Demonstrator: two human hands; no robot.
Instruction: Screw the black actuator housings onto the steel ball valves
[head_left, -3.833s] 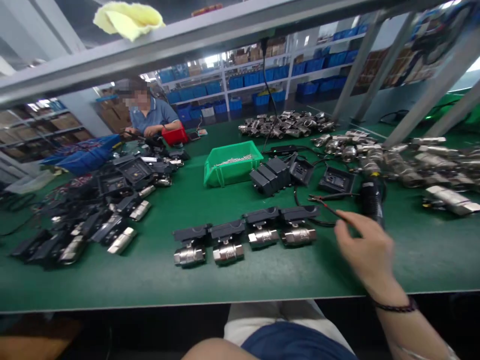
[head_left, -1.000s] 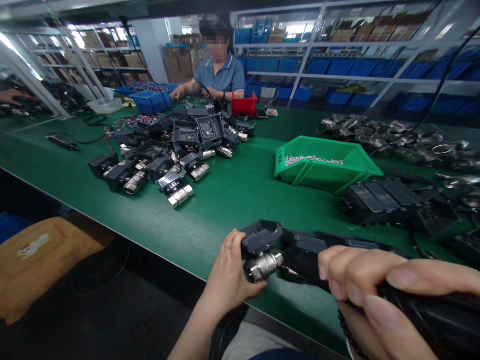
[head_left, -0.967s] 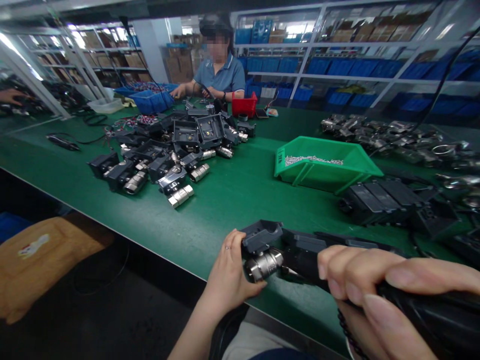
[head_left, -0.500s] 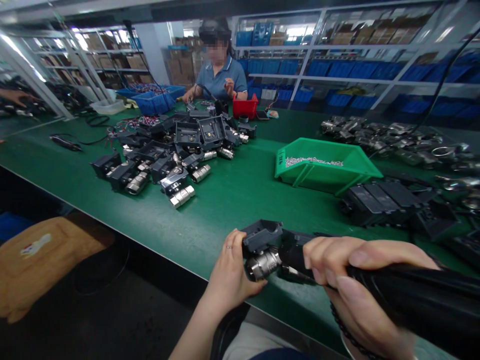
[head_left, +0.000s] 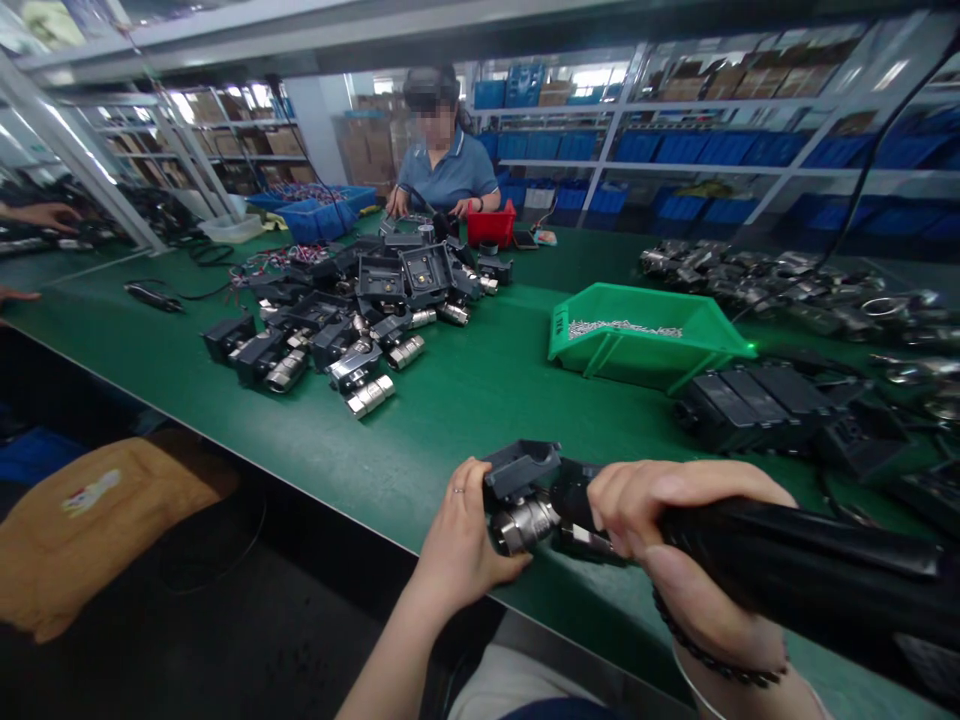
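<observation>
Near the table's front edge, my left hand (head_left: 466, 530) is closed around a metal ball valve (head_left: 523, 522) with an open dark grey housing (head_left: 521, 468) on top. The fingers press the housing's left side and the thumb lies under the valve body. My right hand (head_left: 675, 510) grips a long black power screwdriver (head_left: 795, 570), held nearly level. Its front end meets the right side of the valve and housing; the tip itself is hidden. Behind the screwdriver's nose, another metal part (head_left: 589, 543) shows in part.
Several valves with housings (head_left: 360, 310) are heaped to the left. A green bin (head_left: 652, 360) of small screws stands ahead, with black housings (head_left: 757, 405) and metal valves (head_left: 780, 285) at right. Across the table, a person (head_left: 448, 170) works beside a red bin (head_left: 491, 225). Another hand (head_left: 16, 294) rests at the left edge.
My right hand and the screwdriver have shifted slightly left, and the screwdriver's rear has dropped. My left hand keeps its hold. The person opposite has lowered a raised hand. A hand has appeared at the left edge.
</observation>
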